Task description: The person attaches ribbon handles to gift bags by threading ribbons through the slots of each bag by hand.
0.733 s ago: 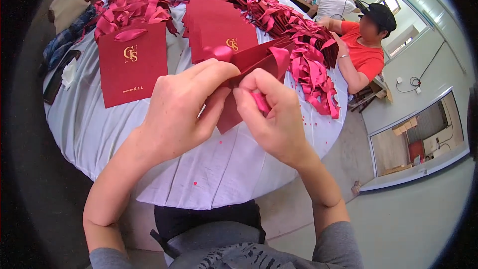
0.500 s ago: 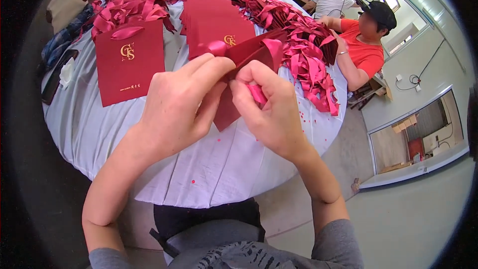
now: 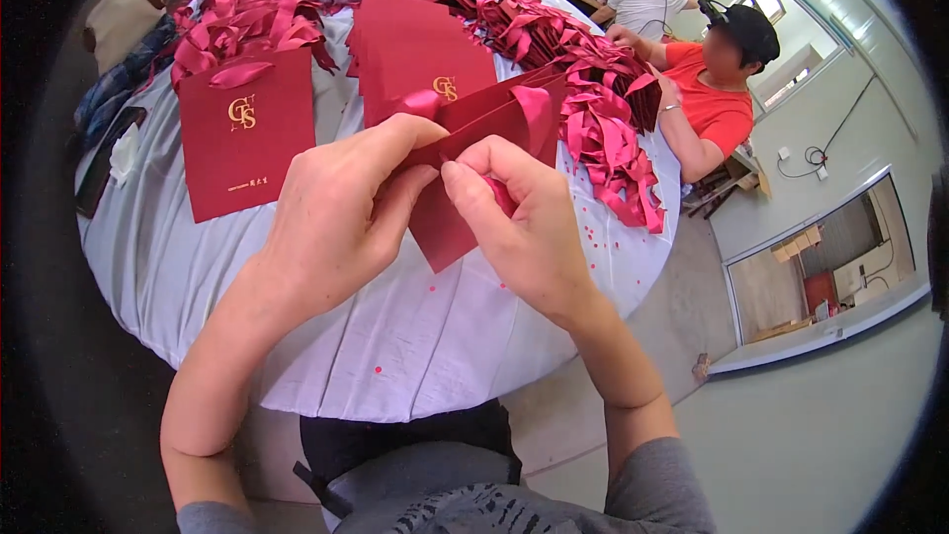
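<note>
A dark red paper gift bag (image 3: 443,229) is held up over the table between my two hands, tilted, its top edge toward me. My left hand (image 3: 341,203) pinches that edge between thumb and fingers. Beside it, my right hand (image 3: 524,222) is closed on a pink satin ribbon (image 3: 502,196), its thumb and fingertip at the bag's edge. Another loop of pink ribbon (image 3: 535,109) hangs over the bag's far side. Just behind is a stack of flat red bags (image 3: 415,49) with gold print. To the left lies a single red bag (image 3: 247,138) with its ribbon handle.
A white cloth covers the round table (image 3: 346,356); small red paper dots lie on it. Heaped ribboned bags (image 3: 613,138) line the far and right sides. A black object (image 3: 104,163) and a white tissue (image 3: 125,155) rest left. A co-worker in red (image 3: 707,89) sits at right.
My right thumb and fingertip have moved in against the bag's edge, nearer my left hand. More of the bag's front now shows. The whole view has shifted slightly.
</note>
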Tool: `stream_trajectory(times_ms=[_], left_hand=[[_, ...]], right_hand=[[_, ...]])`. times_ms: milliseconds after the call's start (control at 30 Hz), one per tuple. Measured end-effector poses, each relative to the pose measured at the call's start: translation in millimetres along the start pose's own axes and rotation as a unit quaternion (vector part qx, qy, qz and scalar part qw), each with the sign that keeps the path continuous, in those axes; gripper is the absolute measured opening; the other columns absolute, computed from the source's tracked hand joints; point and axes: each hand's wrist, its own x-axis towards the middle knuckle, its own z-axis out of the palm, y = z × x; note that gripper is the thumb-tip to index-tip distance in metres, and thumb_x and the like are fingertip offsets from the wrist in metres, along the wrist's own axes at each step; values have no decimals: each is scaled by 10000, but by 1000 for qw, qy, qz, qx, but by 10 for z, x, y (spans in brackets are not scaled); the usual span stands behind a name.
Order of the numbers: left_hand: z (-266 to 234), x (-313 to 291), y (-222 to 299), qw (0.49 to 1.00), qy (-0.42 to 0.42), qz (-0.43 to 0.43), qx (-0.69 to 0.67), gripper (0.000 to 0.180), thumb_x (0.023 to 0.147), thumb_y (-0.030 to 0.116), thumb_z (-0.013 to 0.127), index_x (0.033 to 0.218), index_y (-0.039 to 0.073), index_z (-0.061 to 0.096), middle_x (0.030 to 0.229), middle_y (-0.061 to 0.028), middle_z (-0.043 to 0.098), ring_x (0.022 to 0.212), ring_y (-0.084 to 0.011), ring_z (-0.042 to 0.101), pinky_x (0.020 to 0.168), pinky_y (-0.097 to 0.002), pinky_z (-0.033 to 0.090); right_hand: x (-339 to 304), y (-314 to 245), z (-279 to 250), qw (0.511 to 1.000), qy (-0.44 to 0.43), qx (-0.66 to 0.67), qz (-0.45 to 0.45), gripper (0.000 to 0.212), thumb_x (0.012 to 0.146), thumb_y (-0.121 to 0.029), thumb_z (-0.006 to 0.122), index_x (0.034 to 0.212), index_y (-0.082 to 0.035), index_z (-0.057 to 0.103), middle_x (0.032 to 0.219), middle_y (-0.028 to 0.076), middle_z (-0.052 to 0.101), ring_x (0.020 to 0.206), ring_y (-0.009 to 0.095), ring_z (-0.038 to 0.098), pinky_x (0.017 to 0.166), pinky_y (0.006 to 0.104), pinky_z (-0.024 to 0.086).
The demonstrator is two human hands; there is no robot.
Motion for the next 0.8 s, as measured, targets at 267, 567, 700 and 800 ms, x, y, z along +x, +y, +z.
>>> stream_trajectory(times_ms=[267,567,700,800], left_hand=[[-1,-7,28,1000,2,8,6,223,773,-27,588,993,5,572,820,-176,619,728,-333,624,603,-366,481],[18,-44,43,999,7,33,-3,269,764,-31,602,1030,4,577,893,-175,630,771,-329,633,637,-370,502],[44,-27,56,999,23,42,0,266,763,-32,600,1025,8,579,898,-174,629,769,-331,631,635,-372,499],[-17,20,86,998,14,62,27,248,765,-16,604,1011,13,580,882,-158,632,754,-330,626,619,-379,491]], right_hand=[[1,-13,0,999,17,-38,-13,120,820,-90,614,793,14,562,582,137,501,503,164,489,512,327,419],[28,-42,-28,990,12,-112,-83,110,852,-81,589,834,12,533,689,160,570,581,245,574,544,352,442],[16,27,-8,1000,-8,5,-25,129,886,-99,580,846,19,548,669,136,571,570,157,527,543,311,432],[-6,-11,-25,1000,-4,5,12,129,886,-104,587,848,15,555,682,135,587,573,155,543,534,311,428]])
